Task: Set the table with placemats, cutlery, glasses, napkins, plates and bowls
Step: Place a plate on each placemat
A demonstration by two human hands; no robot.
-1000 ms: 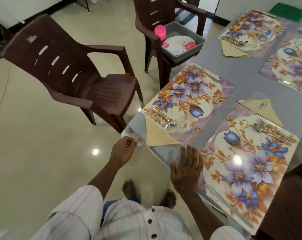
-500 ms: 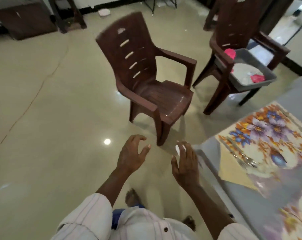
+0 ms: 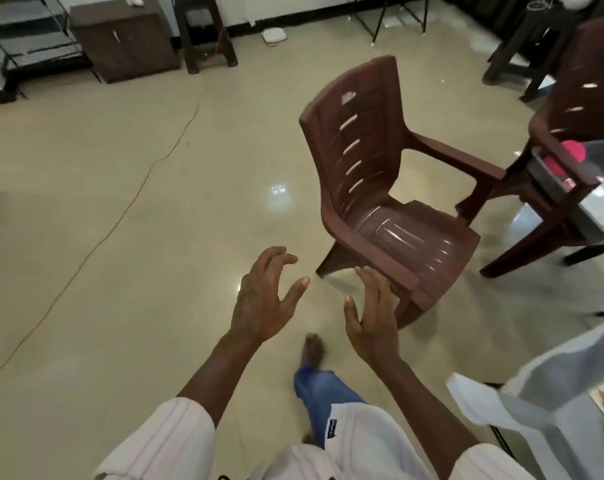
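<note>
Grey tub point(image 3: 550, 180) sits on far chair point(image 3: 570, 109) at right edge, holding pink cup point(image 3: 575, 150) + plate point(image 3: 603, 211). Tub is cropped, so long axis unclear. L hand point(image 3: 259, 303) and R hand point(image 3: 373, 320) are raised over floor point(image 3: 120, 271), both empty, fingers spread, thumbs inward. R fingertips overlap near chair point(image 3: 380, 188) seat edge; contact unclear.

brown plastic chair point(image 3: 387, 188); brown cabinet point(image 3: 124, 39), orange cable point(image 3: 120, 216)
</note>
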